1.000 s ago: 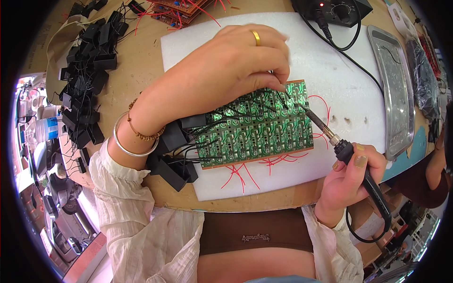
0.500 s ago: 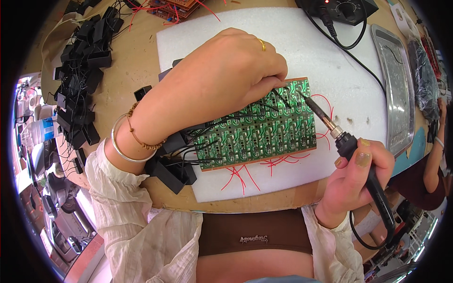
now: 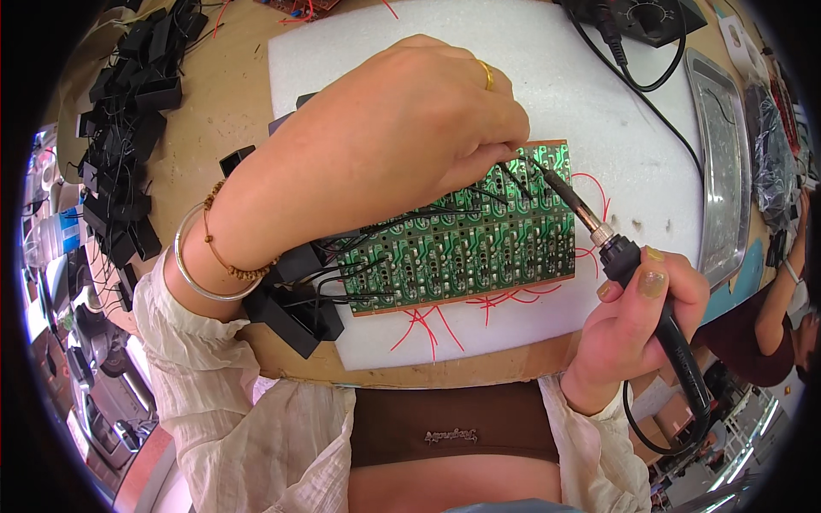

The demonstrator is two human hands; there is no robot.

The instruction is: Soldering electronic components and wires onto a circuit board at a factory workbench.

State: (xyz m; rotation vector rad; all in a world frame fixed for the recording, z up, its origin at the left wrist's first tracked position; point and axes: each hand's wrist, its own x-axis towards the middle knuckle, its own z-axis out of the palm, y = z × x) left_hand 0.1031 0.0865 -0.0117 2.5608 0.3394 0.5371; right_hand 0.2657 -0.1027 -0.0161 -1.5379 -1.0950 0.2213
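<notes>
My left hand reaches across a green circuit board panel, its fingers pinched on a black wire near the far edge. Part of the panel is hidden under that hand and forearm. In my right hand is a soldering iron, gripped by its black handle. The iron's tip points at the panel's upper right, close to my left fingertips; whether it touches cannot be told. More black wires run across the panel to open black plastic boxes at its left. Thin red wires stick out from under the panel.
White foam sheet lies under the panel. A heap of wired black boxes covers the table's left. At far right stand a soldering station with its cable and a metal tray. Another person's arm shows at the right edge.
The iron's tip has come nearer to my left fingertips at the panel. My left hand keeps its pinch. The whole view has shifted slightly.
</notes>
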